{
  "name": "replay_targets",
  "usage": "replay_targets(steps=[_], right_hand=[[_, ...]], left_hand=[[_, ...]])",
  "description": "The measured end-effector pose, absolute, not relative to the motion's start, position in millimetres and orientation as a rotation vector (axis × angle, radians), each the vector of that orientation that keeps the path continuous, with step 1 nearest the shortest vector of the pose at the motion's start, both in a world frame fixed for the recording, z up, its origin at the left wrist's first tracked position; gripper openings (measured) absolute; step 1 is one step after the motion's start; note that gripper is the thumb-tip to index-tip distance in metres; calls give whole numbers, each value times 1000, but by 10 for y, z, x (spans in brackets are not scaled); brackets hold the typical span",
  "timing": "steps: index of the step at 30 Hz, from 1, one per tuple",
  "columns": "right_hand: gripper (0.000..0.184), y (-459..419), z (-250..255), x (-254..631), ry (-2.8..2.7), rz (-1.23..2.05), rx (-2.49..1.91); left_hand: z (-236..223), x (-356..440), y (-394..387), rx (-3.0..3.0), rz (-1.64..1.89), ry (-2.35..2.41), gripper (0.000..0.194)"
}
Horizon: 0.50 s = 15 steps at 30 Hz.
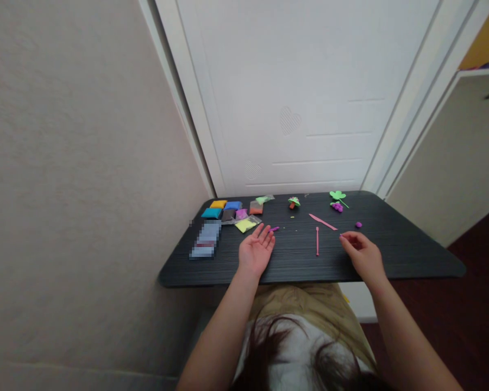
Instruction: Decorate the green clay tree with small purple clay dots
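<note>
My left hand [256, 252] lies palm up over the table with its fingers stretched out. A thin purple clay strip [274, 229] is just beyond its fingertips; whether they touch, I cannot tell. My right hand [361, 253] is pinched, and a tiny bit of purple clay [341, 235] shows at its fingertips. A purple clay lump [358, 224] sits beyond that hand. Between the hands are a pink stick tool [317, 241] and a pink clay knife [323, 221]. Farther back lies a purple clay grape bunch [338, 207], close to a green clay clover [338, 195].
Several clay packets, including a yellow one [246, 224] and a teal one [211, 213], cover the table's back left. A blurred, light-blue flat item [206, 239] lies before them. A clay mushroom [294, 202] stands at the back. The dark table [293, 266] meets a white door [309, 81].
</note>
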State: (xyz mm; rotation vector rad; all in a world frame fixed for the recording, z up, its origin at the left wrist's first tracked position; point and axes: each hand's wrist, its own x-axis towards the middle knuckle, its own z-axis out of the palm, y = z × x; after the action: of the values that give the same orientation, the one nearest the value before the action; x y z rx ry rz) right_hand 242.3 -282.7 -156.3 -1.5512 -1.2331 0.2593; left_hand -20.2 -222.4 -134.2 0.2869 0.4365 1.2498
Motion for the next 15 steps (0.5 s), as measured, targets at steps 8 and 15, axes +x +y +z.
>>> replay_targets(steps=[8, 15], right_hand=[[34, -2746, -1573, 2480, -1249, 454, -1508], [35, -2769, -1600, 2493, -1226, 527, -1476]], left_hand=[[-1473, -286, -2156, 226, 1267, 425, 10], [-1442, -259, -2173, 187, 1287, 456, 10]])
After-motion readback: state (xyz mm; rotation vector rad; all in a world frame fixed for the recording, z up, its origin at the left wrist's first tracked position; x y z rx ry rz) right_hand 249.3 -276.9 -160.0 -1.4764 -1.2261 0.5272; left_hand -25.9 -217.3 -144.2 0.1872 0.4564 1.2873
